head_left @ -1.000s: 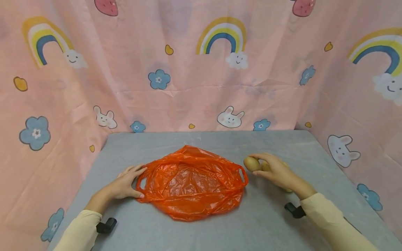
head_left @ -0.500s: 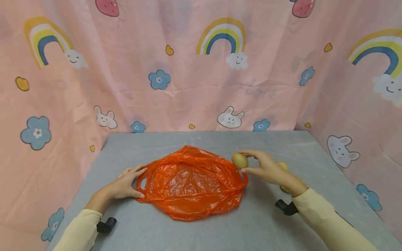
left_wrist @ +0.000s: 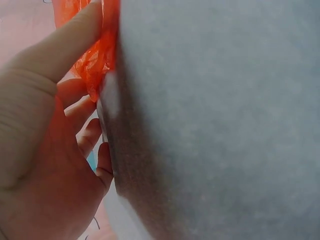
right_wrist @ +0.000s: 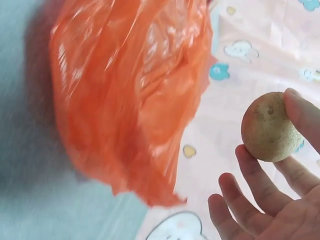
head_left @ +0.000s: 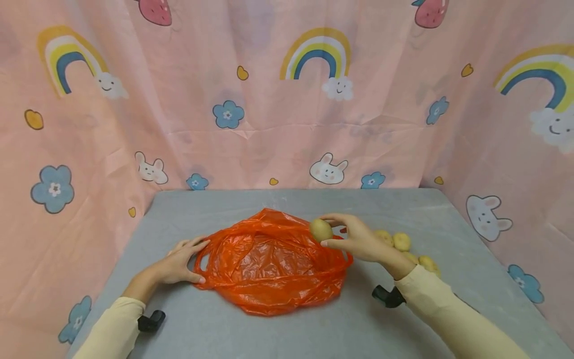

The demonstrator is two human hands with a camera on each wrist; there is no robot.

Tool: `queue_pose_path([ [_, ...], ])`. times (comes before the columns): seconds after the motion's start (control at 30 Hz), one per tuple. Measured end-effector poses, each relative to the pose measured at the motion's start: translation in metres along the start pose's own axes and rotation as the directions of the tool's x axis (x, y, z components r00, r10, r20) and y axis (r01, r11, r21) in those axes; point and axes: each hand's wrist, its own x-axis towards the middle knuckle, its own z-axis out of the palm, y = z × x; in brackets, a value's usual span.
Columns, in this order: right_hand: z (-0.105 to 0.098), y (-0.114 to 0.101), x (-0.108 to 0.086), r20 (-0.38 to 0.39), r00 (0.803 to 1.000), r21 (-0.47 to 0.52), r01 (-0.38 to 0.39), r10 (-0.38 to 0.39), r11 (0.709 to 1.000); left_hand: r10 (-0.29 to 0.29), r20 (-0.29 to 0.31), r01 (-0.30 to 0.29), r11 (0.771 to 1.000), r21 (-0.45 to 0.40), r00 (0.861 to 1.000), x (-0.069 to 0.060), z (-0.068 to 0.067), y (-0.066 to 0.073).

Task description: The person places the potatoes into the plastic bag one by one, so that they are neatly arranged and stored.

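Note:
An orange-red plastic bag (head_left: 278, 296) lies on the grey table with its mouth spread toward me and a handle loop at each side. At its left handle, my left hand (head_left: 177, 262) rests with thumb and fingers spread apart, touching the bag's edge. My right hand (head_left: 358, 240) pinches a round, brownish-yellow potato (head_left: 321, 230) between thumb and fingertips, above the bag's back right edge. In the right wrist view, the potato (right_wrist: 270, 127) shows a small dark eye and specks, with the bag (right_wrist: 125, 100) beside it.
Several more potatoes (head_left: 402, 242) lie on the table (head_left: 466, 289) to the right, partly hidden behind the right forearm. A pink printed curtain (head_left: 269, 144) hangs along the table's back and sides. Black wrist mounts (head_left: 152, 321) stick out below both wrists.
My right hand has carried the potato leftward from beside the bag to over its right edge. More of the potatoes at the right now show. The left hand and the bag look unmoved.

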Motion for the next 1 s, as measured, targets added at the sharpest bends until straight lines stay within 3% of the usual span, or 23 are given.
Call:
queue_pose_path([
  [0.23, 0.015, -0.01, 0.01, 0.048, 0.999, 0.108, -0.016, 0.011, 0.994, -0.007, 0.005, 0.007, 1.0, -0.021, 1.0, 0.002, -0.001, -0.001],
  [0.6, 0.033, -0.036, 0.035, 0.17, 0.984, 0.172, -0.079, 0.05, 0.982, 0.014, 0.003, -0.014, 1.0, -0.016, 1.0, 0.004, -0.004, -0.003],
  [1.0, 0.056, -0.059, 0.069, 0.224, 0.972, 0.244, -0.13, 0.074, 0.961, -0.002, 0.005, 0.002, 0.999, -0.034, 1.0, 0.0, 0.001, -0.001],
])
